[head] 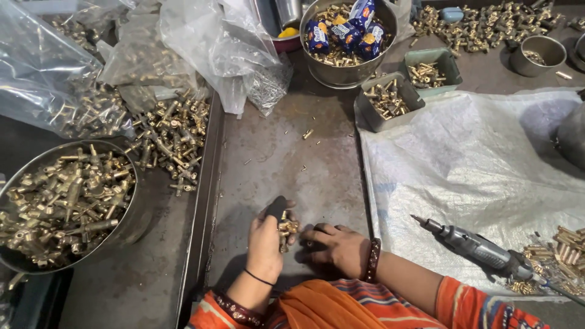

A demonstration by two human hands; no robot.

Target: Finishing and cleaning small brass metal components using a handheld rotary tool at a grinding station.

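Observation:
My left hand (265, 242) is closed around a small brass fitting (287, 228) and a dark handle-like piece (276, 208) that sticks up above my fingers. My right hand (337, 247) rests knuckles-up on the grey metal table (286, 158), just right of the fitting, fingers curled toward it. Whether the right fingers touch the fitting is hidden. A steel bowl (133, 222) heaped with brass fittings stands to my left.
Loose brass fittings (173, 137) and clear plastic bags (207, 42) lie at the upper left. A steel bowl (347, 73) with fittings and candy packets, two grey trays (390, 100), a white woven sack (481, 164) and a power screwdriver (472, 245) are to the right.

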